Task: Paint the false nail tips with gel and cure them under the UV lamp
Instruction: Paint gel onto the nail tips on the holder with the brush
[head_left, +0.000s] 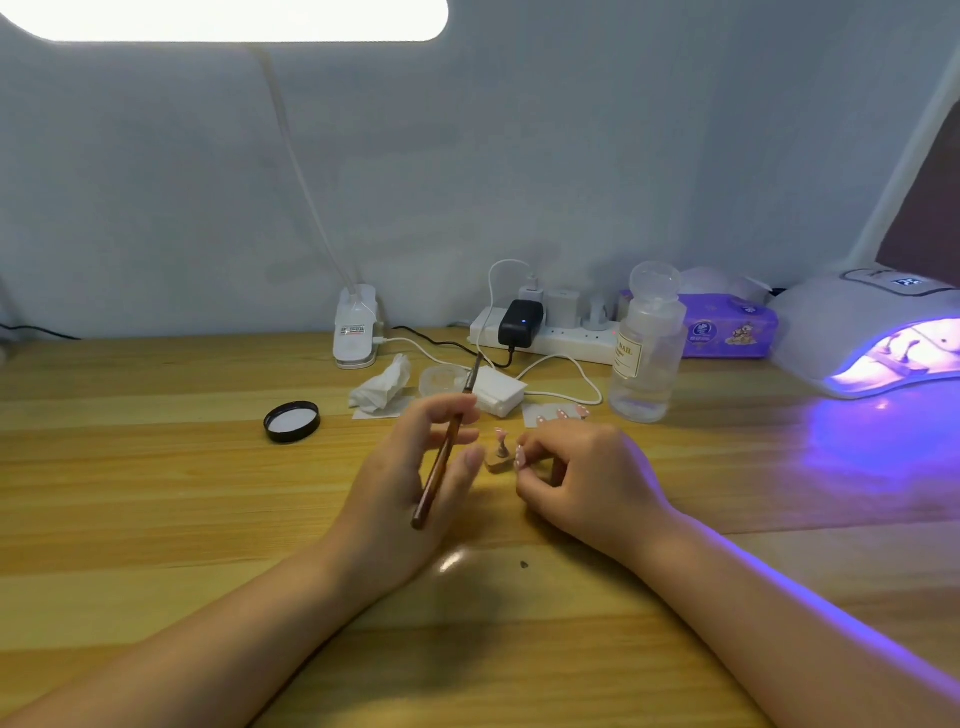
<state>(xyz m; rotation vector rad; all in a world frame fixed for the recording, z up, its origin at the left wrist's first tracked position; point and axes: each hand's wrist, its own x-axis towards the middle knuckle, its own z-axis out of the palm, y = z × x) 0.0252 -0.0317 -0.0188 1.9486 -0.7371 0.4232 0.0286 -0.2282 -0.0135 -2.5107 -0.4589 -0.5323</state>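
My left hand (415, 467) holds a brown gel brush (447, 452) between thumb and fingers, its bristle end pointing up and away. A small stand (500, 457) carrying a pink false nail tip sits on the wooden table between my hands. My right hand (576, 473) pinches another pink nail tip (519, 456) with white dots, just right of the stand. Several more pink tips (563, 413) lie on a clear sheet behind it. The UV lamp (878, 332) glows violet at the far right.
A black jar lid (292, 422) lies left. Behind my hands are a crumpled tissue (382, 387), a small clear dish (441, 379), a stack of white pads (498, 389), a clear liquid bottle (647, 348), a power strip (545, 332), a tissue pack (727, 327) and a lamp clamp (356, 330).
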